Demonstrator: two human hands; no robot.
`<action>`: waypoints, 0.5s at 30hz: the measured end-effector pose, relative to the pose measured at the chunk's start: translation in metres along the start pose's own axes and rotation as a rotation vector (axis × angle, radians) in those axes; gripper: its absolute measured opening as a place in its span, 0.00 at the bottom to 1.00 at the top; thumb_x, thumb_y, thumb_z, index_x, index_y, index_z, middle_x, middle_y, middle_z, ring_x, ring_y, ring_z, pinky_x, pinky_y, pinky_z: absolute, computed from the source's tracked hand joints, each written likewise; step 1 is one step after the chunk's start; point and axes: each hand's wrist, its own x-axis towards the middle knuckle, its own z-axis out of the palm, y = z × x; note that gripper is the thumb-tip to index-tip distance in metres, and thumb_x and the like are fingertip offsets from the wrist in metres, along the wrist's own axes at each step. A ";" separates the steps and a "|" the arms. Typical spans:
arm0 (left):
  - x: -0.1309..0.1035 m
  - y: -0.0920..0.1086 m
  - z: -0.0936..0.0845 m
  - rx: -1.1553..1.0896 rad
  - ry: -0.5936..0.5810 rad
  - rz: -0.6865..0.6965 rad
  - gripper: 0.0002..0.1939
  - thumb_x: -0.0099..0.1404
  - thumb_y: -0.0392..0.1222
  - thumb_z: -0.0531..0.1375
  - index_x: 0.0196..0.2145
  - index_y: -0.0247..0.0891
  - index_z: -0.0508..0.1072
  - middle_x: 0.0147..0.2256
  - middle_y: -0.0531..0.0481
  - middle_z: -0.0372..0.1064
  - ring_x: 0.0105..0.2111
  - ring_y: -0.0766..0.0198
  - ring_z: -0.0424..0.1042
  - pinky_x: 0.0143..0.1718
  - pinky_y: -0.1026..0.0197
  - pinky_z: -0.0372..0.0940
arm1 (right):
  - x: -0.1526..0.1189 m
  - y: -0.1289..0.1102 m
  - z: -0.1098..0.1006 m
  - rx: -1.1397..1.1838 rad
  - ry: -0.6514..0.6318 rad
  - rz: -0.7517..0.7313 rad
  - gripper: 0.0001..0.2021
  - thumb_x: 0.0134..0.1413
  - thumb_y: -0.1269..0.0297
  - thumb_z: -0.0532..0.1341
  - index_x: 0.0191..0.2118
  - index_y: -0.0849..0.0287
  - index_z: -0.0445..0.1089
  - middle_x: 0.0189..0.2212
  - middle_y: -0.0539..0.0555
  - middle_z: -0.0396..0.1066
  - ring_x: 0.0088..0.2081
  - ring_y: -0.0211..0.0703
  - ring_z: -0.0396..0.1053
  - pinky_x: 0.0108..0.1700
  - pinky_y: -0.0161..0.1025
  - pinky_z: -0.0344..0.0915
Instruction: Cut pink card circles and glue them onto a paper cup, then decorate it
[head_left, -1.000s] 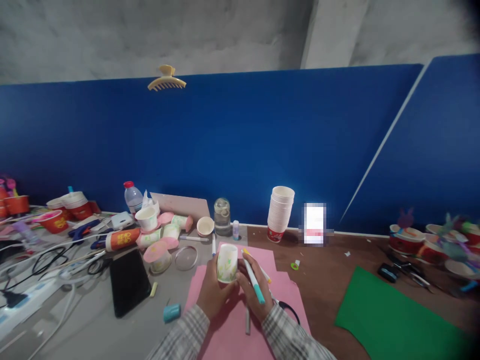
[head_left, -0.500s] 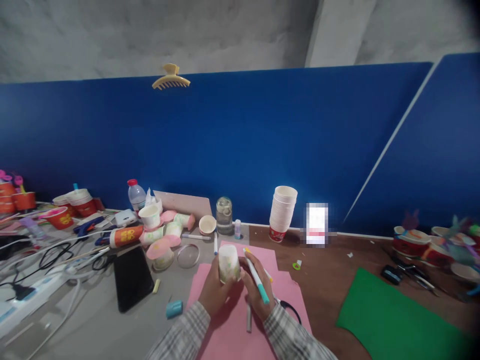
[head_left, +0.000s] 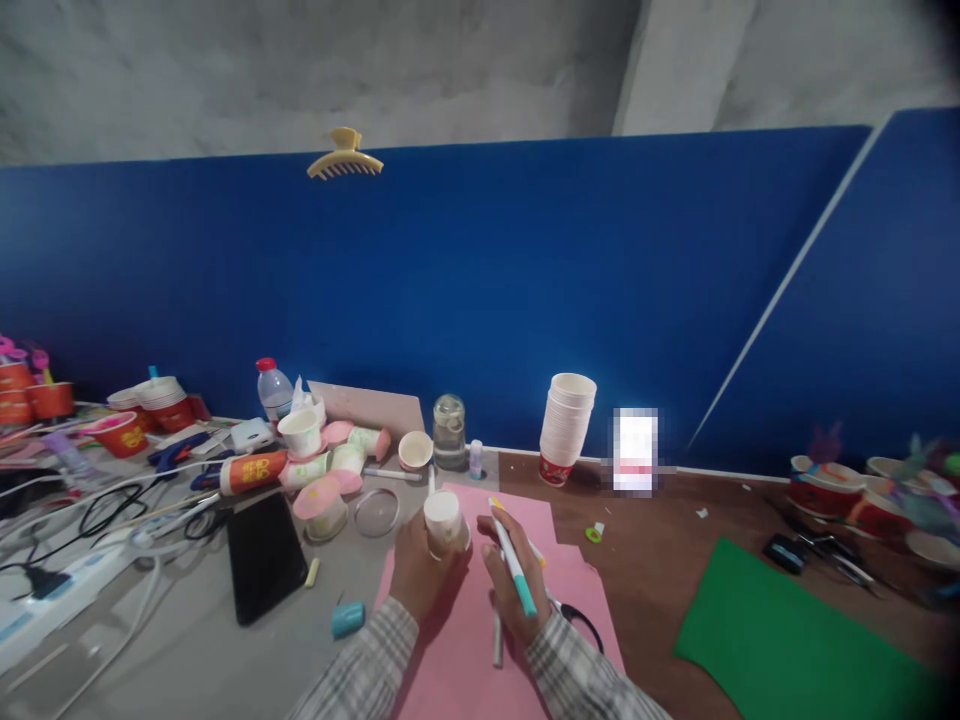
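Note:
My left hand (head_left: 424, 570) is closed around a white paper cup (head_left: 442, 512) with a faint green print, its base turned up and toward me. A white marker with a teal end (head_left: 516, 560) rests in my right hand (head_left: 517, 585), lying along the fingers and thumb. Between the two hands there is a small gap above a pink paper sheet (head_left: 480, 670). A grey stick-like piece (head_left: 498, 640) lies on that sheet beside my right hand. The black handle of a pair of scissors (head_left: 583, 622) shows from under my right wrist.
A tall stack of paper cups (head_left: 568, 430), a glass jar (head_left: 449, 432) and a small glue bottle (head_left: 476, 459) stand at the back. Pink-and-white cup pieces (head_left: 330, 465), a black phone (head_left: 266, 555) and cables lie left. Green sheet (head_left: 795, 640) lies right.
My left hand has tilted the cup and drawn it slightly left, away from my right hand. My right hand keeps the marker and has come off the cup.

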 end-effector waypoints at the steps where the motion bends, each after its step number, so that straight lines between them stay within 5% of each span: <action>1: 0.001 -0.002 0.001 0.058 0.014 0.014 0.25 0.37 0.46 0.63 0.37 0.41 0.67 0.33 0.48 0.72 0.37 0.48 0.69 0.42 0.46 0.62 | 0.000 0.000 0.000 0.003 0.003 0.000 0.24 0.46 0.59 0.60 0.52 0.50 0.62 0.44 0.55 0.74 0.45 0.51 0.71 0.43 0.44 0.73; 9: -0.003 -0.009 0.002 0.250 -0.097 0.012 0.33 0.37 0.46 0.64 0.45 0.47 0.63 0.43 0.46 0.71 0.52 0.44 0.60 0.59 0.40 0.34 | 0.001 -0.002 0.001 0.017 0.026 0.008 0.23 0.46 0.58 0.61 0.51 0.51 0.63 0.42 0.54 0.75 0.44 0.52 0.72 0.45 0.46 0.72; 15: 0.001 -0.008 0.000 0.252 -0.126 -0.067 0.42 0.34 0.49 0.66 0.49 0.43 0.59 0.47 0.42 0.69 0.53 0.46 0.59 0.59 0.40 0.35 | 0.005 -0.002 0.001 0.050 0.058 0.010 0.23 0.45 0.57 0.61 0.50 0.51 0.64 0.42 0.54 0.75 0.44 0.51 0.72 0.45 0.46 0.72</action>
